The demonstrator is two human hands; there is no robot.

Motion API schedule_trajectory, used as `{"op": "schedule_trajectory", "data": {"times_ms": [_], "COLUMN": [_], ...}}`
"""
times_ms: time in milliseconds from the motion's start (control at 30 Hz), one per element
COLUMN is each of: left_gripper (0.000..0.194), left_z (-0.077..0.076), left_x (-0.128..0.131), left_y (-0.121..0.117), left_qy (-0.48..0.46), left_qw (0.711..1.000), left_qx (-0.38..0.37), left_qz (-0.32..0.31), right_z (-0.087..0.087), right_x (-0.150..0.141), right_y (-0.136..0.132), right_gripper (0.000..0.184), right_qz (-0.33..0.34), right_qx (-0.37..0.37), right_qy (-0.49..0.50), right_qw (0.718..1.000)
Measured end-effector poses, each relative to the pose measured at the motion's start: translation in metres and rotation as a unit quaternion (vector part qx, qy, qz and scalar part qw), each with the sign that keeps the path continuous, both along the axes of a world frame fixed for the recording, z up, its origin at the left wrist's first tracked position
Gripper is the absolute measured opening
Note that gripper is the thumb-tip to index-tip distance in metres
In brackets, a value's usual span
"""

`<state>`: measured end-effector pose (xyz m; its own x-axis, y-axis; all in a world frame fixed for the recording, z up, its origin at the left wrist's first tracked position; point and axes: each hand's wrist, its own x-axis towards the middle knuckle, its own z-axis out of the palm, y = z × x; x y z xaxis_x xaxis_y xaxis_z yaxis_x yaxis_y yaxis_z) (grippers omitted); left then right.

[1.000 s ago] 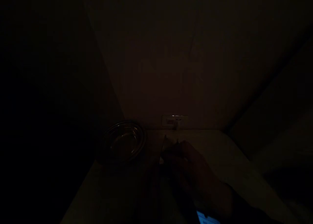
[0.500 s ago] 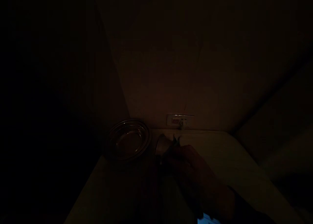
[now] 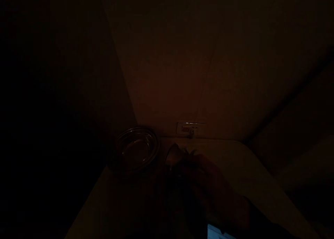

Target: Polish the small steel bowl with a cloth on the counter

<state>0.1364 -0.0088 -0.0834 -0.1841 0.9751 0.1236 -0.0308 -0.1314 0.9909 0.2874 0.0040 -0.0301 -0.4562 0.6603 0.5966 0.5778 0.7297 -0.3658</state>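
Observation:
The scene is very dark. My right hand [image 3: 208, 176] reaches in from the lower right in a dark sleeve, its fingers curled at a dark object whose kind I cannot make out. Small pointed, leaf-like tips [image 3: 190, 151] stick up just beyond the fingers. Beside the fingertips, on their left, shows a rounded, faintly lit thing [image 3: 173, 155] with a curved edge. No left hand can be made out in the darkness.
Shiny round dishes [image 3: 138, 150], seemingly stacked, stand at the left on a pale tabletop [image 3: 250, 176]. A wall socket plate [image 3: 185, 128] with a plug sits just above the table's back edge. A lit bluish screen [image 3: 217, 233] shows at the bottom.
The picture has become darker, with a reddish tint on the wall. The leaf-like tips have shifted slightly and spread lower. More of the lit screen shows. My right hand stays nearly in place.

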Motion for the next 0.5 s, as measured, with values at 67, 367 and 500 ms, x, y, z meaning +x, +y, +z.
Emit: {"op": "schedule_trajectory", "data": {"times_ms": [67,367,500], "left_gripper": [0.029,0.029,0.028], "left_z": [0.0008,0.0013,0.0005], "left_x": [-0.0007,-0.0018,0.0004], "left_y": [-0.0005,-0.0033,-0.0032], "left_qy": [0.001,0.006,0.01], "left_qw": [1.0,1.0,1.0], "left_qx": [-0.003,-0.003,0.002], "left_qz": [0.0,0.01,0.006], "right_z": [0.0006,-0.0028,-0.0015], "right_x": [-0.0007,0.0038,0.0022], "right_y": [-0.0001,0.0042,0.0017], "right_gripper": [0.03,0.031,0.029], "right_qz": [0.04,0.019,0.033], "right_qx": [0.009,-0.002,0.007], "right_qy": [-0.018,0.02,0.018], "right_qw": [0.999,1.0,0.999]}}
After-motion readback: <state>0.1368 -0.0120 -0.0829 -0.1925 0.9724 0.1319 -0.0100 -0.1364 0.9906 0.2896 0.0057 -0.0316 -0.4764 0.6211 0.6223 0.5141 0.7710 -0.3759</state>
